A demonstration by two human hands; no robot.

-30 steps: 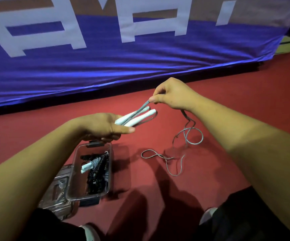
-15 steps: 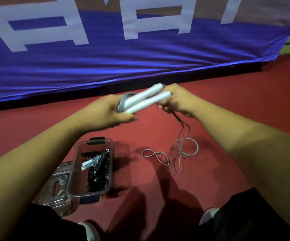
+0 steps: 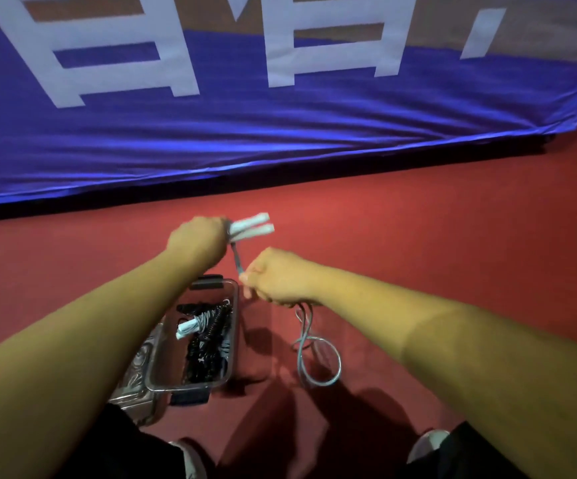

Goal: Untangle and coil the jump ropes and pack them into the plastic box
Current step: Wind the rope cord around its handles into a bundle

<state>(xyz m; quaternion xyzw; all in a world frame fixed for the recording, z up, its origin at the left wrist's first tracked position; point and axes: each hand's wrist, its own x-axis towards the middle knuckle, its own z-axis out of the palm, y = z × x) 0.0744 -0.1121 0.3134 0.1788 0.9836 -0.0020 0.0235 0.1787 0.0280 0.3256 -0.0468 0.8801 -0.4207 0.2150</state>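
Observation:
My left hand (image 3: 199, 240) grips the two white handles (image 3: 253, 225) of a jump rope, held side by side and pointing right. Its grey cord (image 3: 237, 261) runs down from the handles into my right hand (image 3: 278, 278), which pinches it just below. The rest of the cord hangs under that hand and lies in loose loops (image 3: 318, 357) on the red floor. The clear plastic box (image 3: 233, 326) stands open on the floor below my hands. Inside lie a coiled black rope (image 3: 207, 344) and a wound rope with white handles (image 3: 188, 327).
The box's clear lid (image 3: 135, 375) lies against its left side. A blue banner with white letters (image 3: 280, 126) hangs along the far edge of the red floor (image 3: 418, 236). My dark trousers and two shoe tips (image 3: 428, 444) are at the bottom.
My left hand has carried the handles up and away from me. My right hand has dropped below them and toward the box, drawing the cord taut; the floor loops have gathered closer.

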